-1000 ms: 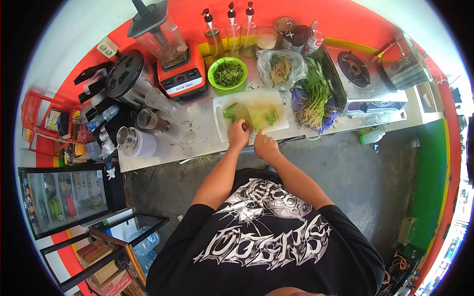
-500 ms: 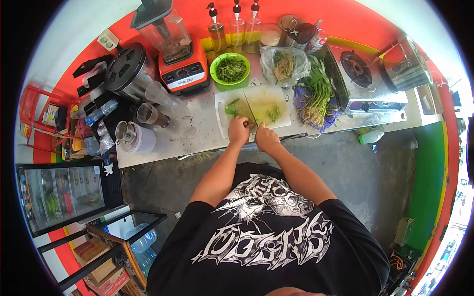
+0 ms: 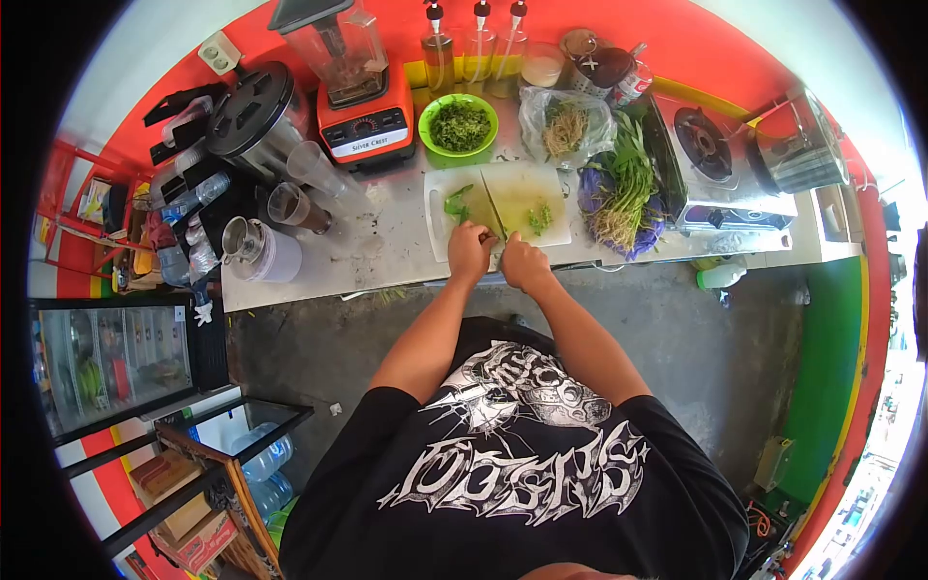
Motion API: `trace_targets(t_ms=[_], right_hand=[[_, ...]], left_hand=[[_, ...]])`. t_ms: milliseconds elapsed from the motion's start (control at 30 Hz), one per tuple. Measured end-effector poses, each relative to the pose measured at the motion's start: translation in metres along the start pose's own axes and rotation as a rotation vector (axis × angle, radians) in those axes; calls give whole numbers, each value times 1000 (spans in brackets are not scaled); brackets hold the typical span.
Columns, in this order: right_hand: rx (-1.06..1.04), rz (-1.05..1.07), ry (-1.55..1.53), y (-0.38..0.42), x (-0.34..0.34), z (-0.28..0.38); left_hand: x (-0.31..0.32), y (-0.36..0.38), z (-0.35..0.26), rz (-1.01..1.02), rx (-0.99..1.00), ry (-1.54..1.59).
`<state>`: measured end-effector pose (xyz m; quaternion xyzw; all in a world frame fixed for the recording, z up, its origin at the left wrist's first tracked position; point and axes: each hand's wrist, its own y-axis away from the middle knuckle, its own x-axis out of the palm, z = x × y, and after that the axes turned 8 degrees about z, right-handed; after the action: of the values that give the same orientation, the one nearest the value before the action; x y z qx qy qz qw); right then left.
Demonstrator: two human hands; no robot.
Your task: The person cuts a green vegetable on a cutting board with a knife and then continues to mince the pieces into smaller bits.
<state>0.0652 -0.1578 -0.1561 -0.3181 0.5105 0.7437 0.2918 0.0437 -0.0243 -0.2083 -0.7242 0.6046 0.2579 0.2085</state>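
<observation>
A white cutting board [image 3: 527, 180] lies at the front of the counter. My right hand [image 3: 527, 263] is closed around the handle of a knife [image 3: 494, 205], whose blade points away from me over the board. Close beside the blade, at the board's near edge, my left hand [image 3: 471, 253] has its fingers pinched together; what they hold is too small to make out. Green leaves [image 3: 458, 204] rest on the board just beyond my left hand. To the right of the knife sits a small heap of chopped green pieces [image 3: 539, 218].
A green bowl of chopped greens [image 3: 460, 127] stands behind the board, near a red blender [image 3: 364, 132]. Rooted leafy stalks [image 3: 623, 188] and a plastic bag [image 3: 568, 127] lie right, before a gas stove [image 3: 735, 198]. Cups [image 3: 299, 207] stand left.
The view has shifted slightly. Both hands stay close together at the board's near edge, with the knife still between them and only a small change in position.
</observation>
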Motion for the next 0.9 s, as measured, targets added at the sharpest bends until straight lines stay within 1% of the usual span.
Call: trace_targets(t_ms=[100, 167, 300, 367, 467, 567, 700, 767, 900], right_hand=[[-1, 4, 2, 8, 7, -1], [40, -6, -22, 14, 18, 2], [32, -4, -43, 6, 11, 3], [-15, -9, -16, -2, 4, 1], [20, 7, -22, 7, -1, 5], [50, -6, -34, 13, 19, 4], [36, -6, -42, 3, 8, 6], [-22, 11, -7, -1, -3, 4], [-13, 18, 5, 12, 3, 4]], left_hand=[[2, -1, 4, -32, 52, 3], [4, -4, 9, 4, 19, 57], [-1, -3, 4, 73, -35, 38], [0, -2, 4, 34, 8, 6], [-3, 0, 4, 33, 34, -14], [1, -2, 8, 19, 43, -37], [2, -3, 9, 39, 23, -9], [1, -1, 9, 29, 63, -12], [0, 1, 6, -7, 92, -18]])
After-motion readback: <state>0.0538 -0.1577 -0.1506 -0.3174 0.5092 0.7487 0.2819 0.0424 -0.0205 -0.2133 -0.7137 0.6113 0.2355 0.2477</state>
